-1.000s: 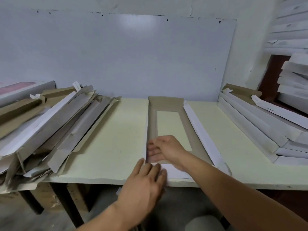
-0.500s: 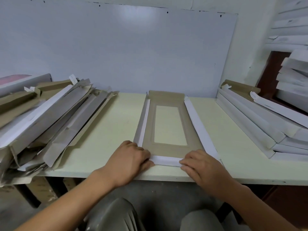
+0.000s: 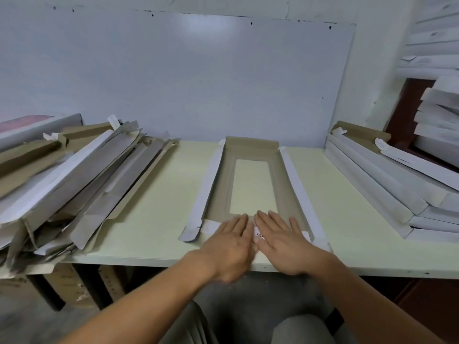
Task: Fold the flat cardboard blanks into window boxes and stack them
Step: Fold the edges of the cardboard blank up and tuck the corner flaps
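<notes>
Both palms lie flat and open, my left hand [image 3: 229,247] beside my right hand [image 3: 282,244], pressing the near flap of the blank [image 3: 250,155] at mid-table. I'm creasing; next, probably raise the side walls.

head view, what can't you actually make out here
- Near flap of the cardboard blank: mostly covered by the left hand and right hand, head view.
- Small print between the hands: too small to read.
- Left pile: cut off by the frame edge.
</notes>
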A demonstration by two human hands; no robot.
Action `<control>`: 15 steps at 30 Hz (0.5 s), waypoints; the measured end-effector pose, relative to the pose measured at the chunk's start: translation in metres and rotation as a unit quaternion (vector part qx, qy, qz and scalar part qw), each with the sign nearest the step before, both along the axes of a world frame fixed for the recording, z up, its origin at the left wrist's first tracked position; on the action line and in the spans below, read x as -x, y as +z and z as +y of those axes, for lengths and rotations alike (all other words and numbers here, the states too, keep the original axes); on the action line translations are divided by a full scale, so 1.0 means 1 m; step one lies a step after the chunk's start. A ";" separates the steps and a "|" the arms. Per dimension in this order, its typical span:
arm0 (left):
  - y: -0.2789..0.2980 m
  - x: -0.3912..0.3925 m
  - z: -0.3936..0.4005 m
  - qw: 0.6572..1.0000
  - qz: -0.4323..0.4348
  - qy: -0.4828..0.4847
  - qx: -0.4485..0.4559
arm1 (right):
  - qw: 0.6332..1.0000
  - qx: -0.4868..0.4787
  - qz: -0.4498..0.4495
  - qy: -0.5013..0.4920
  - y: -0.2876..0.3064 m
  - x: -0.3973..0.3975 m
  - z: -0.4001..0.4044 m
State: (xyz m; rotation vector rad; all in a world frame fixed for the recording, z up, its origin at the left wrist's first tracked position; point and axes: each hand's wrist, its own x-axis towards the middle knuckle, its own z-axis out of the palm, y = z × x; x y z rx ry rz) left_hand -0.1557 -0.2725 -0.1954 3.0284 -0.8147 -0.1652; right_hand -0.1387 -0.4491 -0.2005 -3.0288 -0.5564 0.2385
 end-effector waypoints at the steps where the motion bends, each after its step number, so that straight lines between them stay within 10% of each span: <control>1: 0.001 -0.002 0.004 0.999 0.041 0.005 0.014 | 1.000 -0.002 0.019 -0.010 -0.001 -0.001 -0.003; 10: 0.023 0.000 0.020 0.993 0.002 0.057 -0.100 | 0.995 0.096 -0.007 -0.040 0.015 0.000 -0.032; 15: 0.028 -0.012 -0.015 0.994 -0.075 -0.044 0.062 | 0.987 -0.111 -0.111 -0.033 0.054 -0.028 -0.033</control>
